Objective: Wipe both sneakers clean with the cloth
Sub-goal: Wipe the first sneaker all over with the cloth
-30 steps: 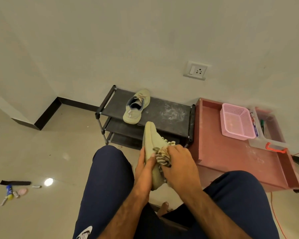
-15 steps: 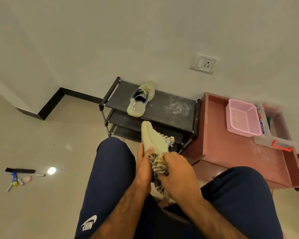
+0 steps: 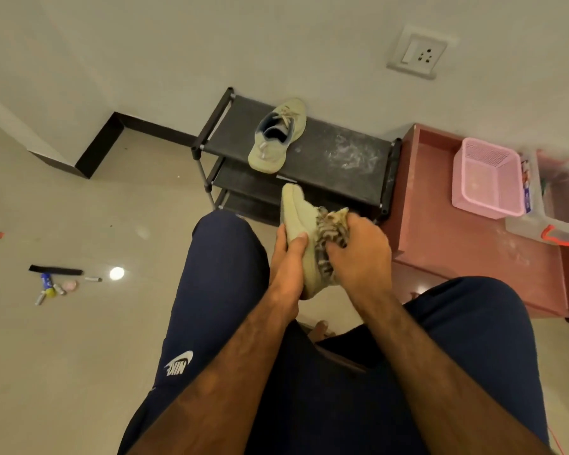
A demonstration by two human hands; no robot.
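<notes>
I sit with a pale olive sneaker [image 3: 298,213] held upright between my knees, toe pointing away from me. My left hand [image 3: 288,257] grips its left side, thumb across the upper. My right hand [image 3: 358,249] holds a bunched striped cloth [image 3: 329,229] and presses it against the sneaker's right side near the laces. The second sneaker [image 3: 276,139] of the same colour lies on the top shelf of a black shoe rack [image 3: 342,159], opening up, apart from both hands.
A reddish low table [image 3: 467,244] stands right of the rack, carrying a pink basket [image 3: 486,178] and a clear box with an orange handle [image 3: 559,224]. Small items and a black strip [image 3: 55,277] lie on the tiled floor at left. A wall socket [image 3: 418,52] is above.
The right hand with the cloth has slid up the sneaker's side, away from me and to the right. The left hand keeps its grip. The camera has tilted slightly.
</notes>
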